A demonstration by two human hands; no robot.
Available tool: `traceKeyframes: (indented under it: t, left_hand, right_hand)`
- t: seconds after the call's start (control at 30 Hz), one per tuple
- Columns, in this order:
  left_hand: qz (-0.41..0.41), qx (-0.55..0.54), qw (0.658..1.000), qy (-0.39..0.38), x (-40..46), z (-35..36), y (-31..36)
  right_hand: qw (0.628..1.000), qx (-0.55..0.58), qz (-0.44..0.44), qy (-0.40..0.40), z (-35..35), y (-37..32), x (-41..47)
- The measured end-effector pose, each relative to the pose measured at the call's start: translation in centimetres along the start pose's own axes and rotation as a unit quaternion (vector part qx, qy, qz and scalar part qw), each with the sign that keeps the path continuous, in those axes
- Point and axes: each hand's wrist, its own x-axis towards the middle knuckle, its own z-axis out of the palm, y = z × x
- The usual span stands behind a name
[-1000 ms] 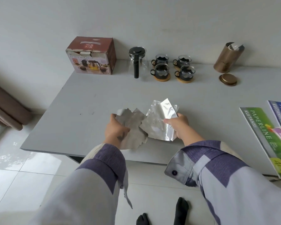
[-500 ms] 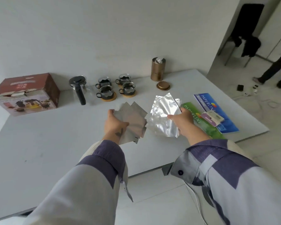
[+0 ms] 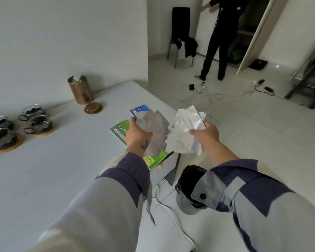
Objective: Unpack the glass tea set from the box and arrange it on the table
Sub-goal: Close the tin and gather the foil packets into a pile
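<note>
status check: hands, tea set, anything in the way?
Left hand and right hand each grip silver foil packets. Glass cups on coasters, table's far side. Paper reams under left hand; bin below.

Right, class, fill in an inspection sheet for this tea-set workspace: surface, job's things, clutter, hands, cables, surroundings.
Surface: grey table, mostly bare.
Job's things: four glass cups on wooden coasters at the left; box and teapot out of view.
Clutter: open copper canister, its lid beside it; green paper pack and blue paper pack.
Hands: left hand holds grey pouches; right hand holds silver pouches.
Cables: white cable on the floor; more cables beyond.
Surroundings: bin below; chair; a standing person.
</note>
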Motion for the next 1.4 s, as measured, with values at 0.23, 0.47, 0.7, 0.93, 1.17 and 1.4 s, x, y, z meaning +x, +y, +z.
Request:
traceKeyframes:
  t: [0.23, 0.47, 0.7, 0.93, 1.17, 1.4]
  left_hand:
    - [0.027, 0.059, 0.996, -0.061, -0.5, 14.5, 4.8]
    - [0.021, 0.115, 0.986, -0.116, -0.8, 24.3, 3.1]
    - [0.001, 0.172, 0.972, -0.158, 1.6, 33.0, -5.6]
    - [-0.063, 0.169, 0.925, -0.336, 3.3, 38.1, -14.8]
    - [-0.066, 0.233, 0.902, -0.358, 3.5, 36.0, -14.7]
    - [-0.004, 0.222, 0.921, -0.321, 3.0, 30.5, -6.1]
  right_hand:
    - [0.997, -0.050, 0.040, 0.048, -9.6, 6.4, 7.3]
    - [0.989, -0.093, 0.104, 0.041, -11.8, 14.2, 10.9]
    - [0.983, -0.125, 0.128, 0.030, -6.5, 24.6, 14.3]
    - [0.963, -0.061, 0.222, -0.142, -0.2, 33.4, 16.1]
    - [0.949, -0.114, 0.248, -0.158, -1.0, 32.3, 15.4]
    - [0.966, -0.152, 0.148, -0.147, -3.5, 21.5, 15.5]
